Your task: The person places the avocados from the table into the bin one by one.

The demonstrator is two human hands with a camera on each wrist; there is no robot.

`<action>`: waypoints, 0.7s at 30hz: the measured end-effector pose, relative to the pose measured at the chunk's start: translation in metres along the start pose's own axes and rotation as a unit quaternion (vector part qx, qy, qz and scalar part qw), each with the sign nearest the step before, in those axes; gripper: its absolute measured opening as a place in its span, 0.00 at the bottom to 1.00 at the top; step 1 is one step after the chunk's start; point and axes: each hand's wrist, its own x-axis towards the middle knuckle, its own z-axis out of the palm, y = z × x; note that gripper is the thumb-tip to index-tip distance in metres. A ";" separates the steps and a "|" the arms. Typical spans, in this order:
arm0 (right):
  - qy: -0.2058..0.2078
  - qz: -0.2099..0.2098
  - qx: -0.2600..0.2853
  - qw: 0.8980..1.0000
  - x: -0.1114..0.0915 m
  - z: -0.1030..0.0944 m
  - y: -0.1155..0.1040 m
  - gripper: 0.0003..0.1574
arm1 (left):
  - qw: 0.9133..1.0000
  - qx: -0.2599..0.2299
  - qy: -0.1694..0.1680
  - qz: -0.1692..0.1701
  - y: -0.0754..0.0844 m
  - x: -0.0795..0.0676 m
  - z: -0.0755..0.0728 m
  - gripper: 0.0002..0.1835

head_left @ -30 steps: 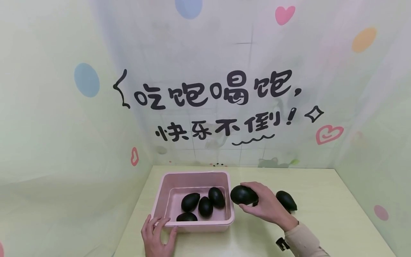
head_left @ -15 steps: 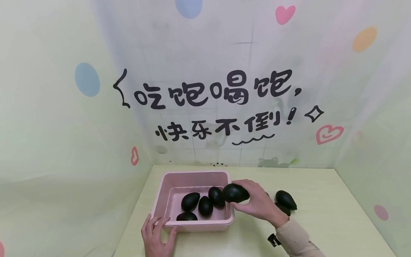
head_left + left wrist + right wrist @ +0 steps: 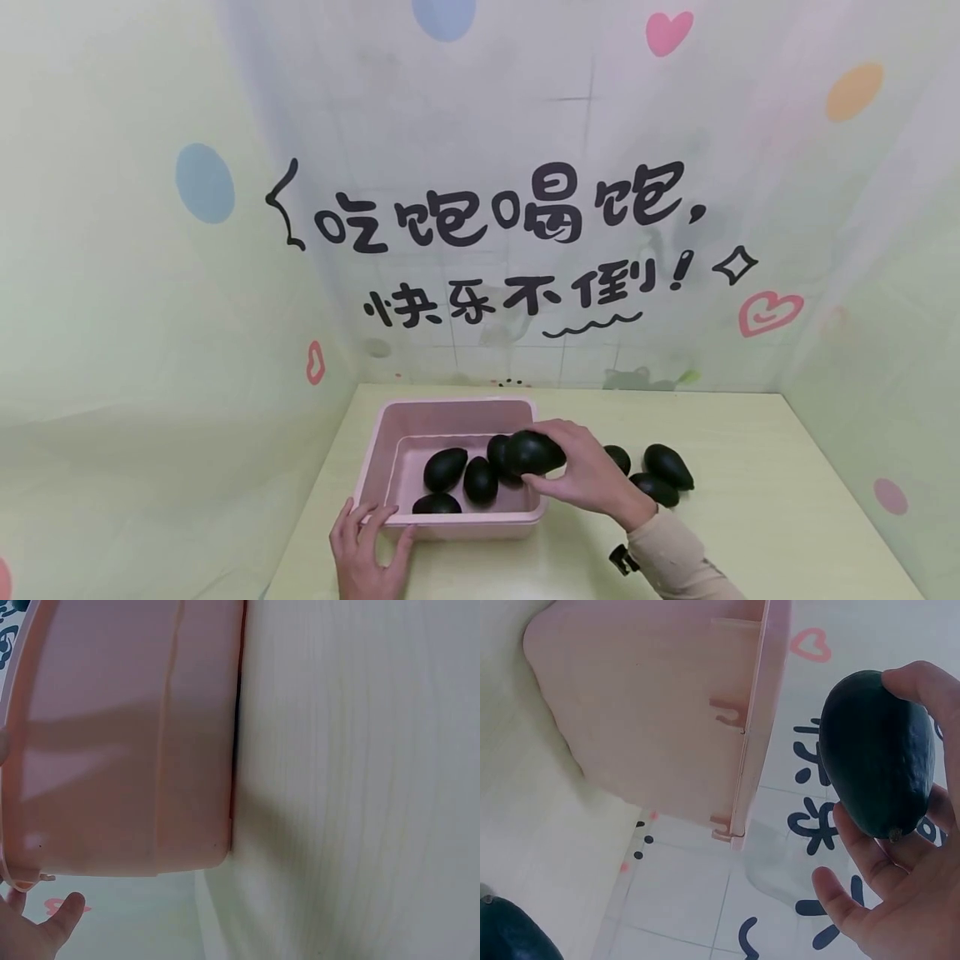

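My right hand [image 3: 588, 471] grips a dark green avocado [image 3: 534, 452] between thumb and fingers, above the right rim of a pink plastic bin [image 3: 450, 530]. In the right wrist view this avocado [image 3: 877, 754] hangs beside the bin's wall, its stem end towards the palm. Several more avocados lie inside the bin, one of them [image 3: 446, 470] towards its middle. Another avocado [image 3: 437, 504] is partly hidden by the front rim. At the front left corner, my left hand [image 3: 369, 554] holds the rim, fingers over the edge and thumb at the front.
On the table [image 3: 720, 533], right of the bin, lie three more avocados [image 3: 669, 467], one partly behind the right hand. A pale curtain [image 3: 480, 125] with dark lettering and coloured shapes closes off the back and sides. A black clip-like device [image 3: 623, 559] is at the right wrist.
My right hand has moved left with the avocado, from beside the bin to over its right rim. Avocados on the table have come into view behind it. The left hand stays at the corner.
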 end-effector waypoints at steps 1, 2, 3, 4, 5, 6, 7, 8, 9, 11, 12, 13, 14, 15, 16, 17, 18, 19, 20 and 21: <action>-0.001 0.001 0.002 1.000 0.000 0.001 0.000 0.38 | 1.000 -0.002 -0.001 -0.001 0.000 0.000 0.000 0.19; 0.000 0.000 0.001 1.000 0.000 0.001 0.000 0.38 | 1.000 -0.002 -0.003 -0.003 0.001 0.000 0.000 0.19; 0.001 0.000 0.002 1.000 0.001 0.002 0.000 0.38 | 1.000 -0.003 -0.005 -0.004 0.001 0.001 0.000 0.19; 0.001 0.001 0.001 1.000 0.000 0.003 -0.001 0.39 | 1.000 -0.003 -0.009 -0.007 0.001 0.001 0.000 0.19; 0.001 0.001 0.001 1.000 0.001 0.003 -0.001 0.39 | 1.000 -0.003 -0.011 -0.008 0.001 0.001 0.000 0.19; 0.001 0.001 -0.003 1.000 0.000 0.004 -0.001 0.39 | 1.000 -0.003 -0.013 -0.009 0.002 0.001 0.000 0.19; 0.000 0.002 -0.007 1.000 0.000 0.005 -0.001 0.40 | 1.000 -0.004 -0.014 -0.008 0.002 0.002 0.000 0.20; -0.001 0.002 -0.011 1.000 0.000 0.006 -0.002 0.40 | 1.000 -0.003 -0.014 -0.007 0.002 0.002 0.000 0.20; -0.004 0.003 -0.015 1.000 0.000 0.006 -0.002 0.40 | 1.000 -0.002 -0.013 -0.006 0.001 0.002 0.000 0.20; -0.008 0.005 -0.019 1.000 0.001 0.007 -0.003 0.40 | 1.000 -0.003 -0.011 -0.003 0.001 0.002 0.000 0.19; -0.010 0.007 -0.021 1.000 0.001 0.008 -0.004 0.40 | 1.000 -0.004 -0.008 0.000 0.000 0.003 0.000 0.18; -0.010 0.007 -0.019 1.000 0.001 0.008 -0.004 0.39 | 1.000 -0.005 -0.006 0.002 -0.001 0.002 0.000 0.18; -0.010 0.006 -0.017 1.000 0.001 0.008 -0.005 0.39 | 1.000 -0.005 -0.005 0.004 -0.001 0.002 0.000 0.18; -0.010 0.003 -0.014 1.000 0.002 0.008 -0.005 0.39 | 1.000 -0.006 -0.005 0.006 -0.002 0.002 0.000 0.19; -0.009 0.001 -0.012 1.000 0.002 0.008 -0.006 0.39 | 1.000 -0.007 -0.003 0.009 -0.002 0.002 0.001 0.19; -0.008 -0.003 -0.012 1.000 0.003 0.008 -0.007 0.39 | 1.000 -0.008 -0.003 0.011 -0.003 0.002 0.001 0.19; -0.007 -0.007 -0.011 1.000 0.004 0.008 -0.007 0.39 | 1.000 -0.008 -0.002 0.013 -0.003 0.002 0.001 0.19; -0.006 -0.010 -0.008 1.000 0.004 0.008 -0.008 0.40 | 1.000 -0.007 -0.002 0.014 -0.003 0.002 0.001 0.19; -0.006 -0.013 -0.005 1.000 0.005 0.008 -0.009 0.40 | 1.000 -0.008 -0.002 0.015 -0.003 0.002 0.001 0.19; -0.006 -0.013 -0.004 1.000 0.005 0.007 -0.009 0.40 | 1.000 -0.007 -0.002 0.015 -0.003 0.002 0.001 0.19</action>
